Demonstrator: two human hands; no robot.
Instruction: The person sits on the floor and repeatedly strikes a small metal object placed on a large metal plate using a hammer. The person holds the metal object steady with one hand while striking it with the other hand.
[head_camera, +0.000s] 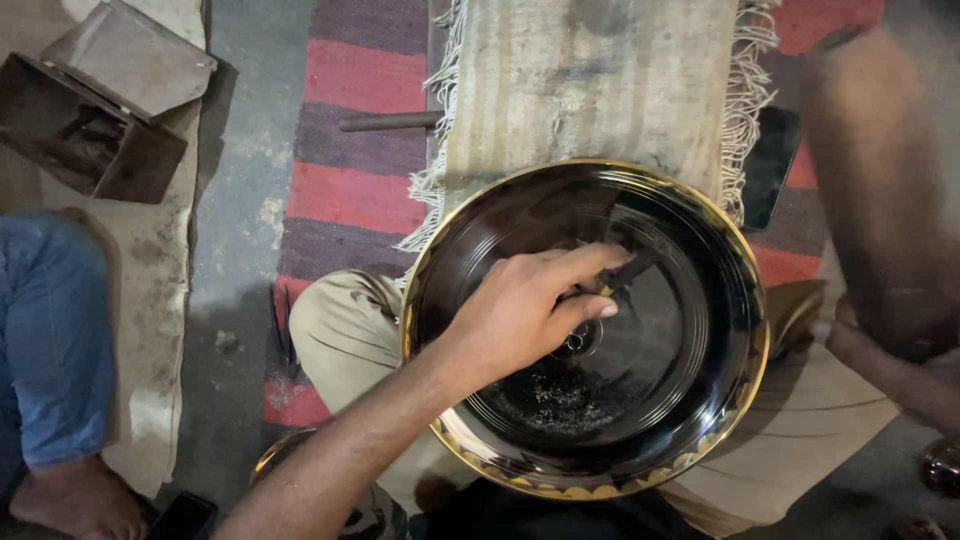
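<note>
A phone-like dark object (183, 517) was seen at the bottom edge, on the grey floor (235, 300), next to a bare foot (78, 500) belonging to another person in blue jeans (50, 340) at the left. The wearer's left forearm was extended up from the lower left, and the left hand (530, 305) was held inside a large black bowl (690, 330) with a gold rim. The fingers (590, 262) of that hand were drawn together, and a thin dark tool (632, 272) was pinched between thumb and fingertips, its tip laid against the bowl's inner wall. The bowl was rested on the wearer's lap, over khaki trousers (340, 330), and tilted towards the camera; a patch of fine grey dust (560, 400) was gathered in its lower part, just below a small central boss (578, 342).

The right hand (880, 360) was caught at the right edge, heavily blurred, so whether it was closed or spread could not be told; a broad blurred shape (880, 190) was shown above it.

Beyond the bowl, a worn wooden block (590, 80) was set on a fringed red-and-purple striped rug (355, 150), with a metal rod (390, 121) lying just beside it. A rusty open metal box (90, 125) was placed at the far left.
</note>
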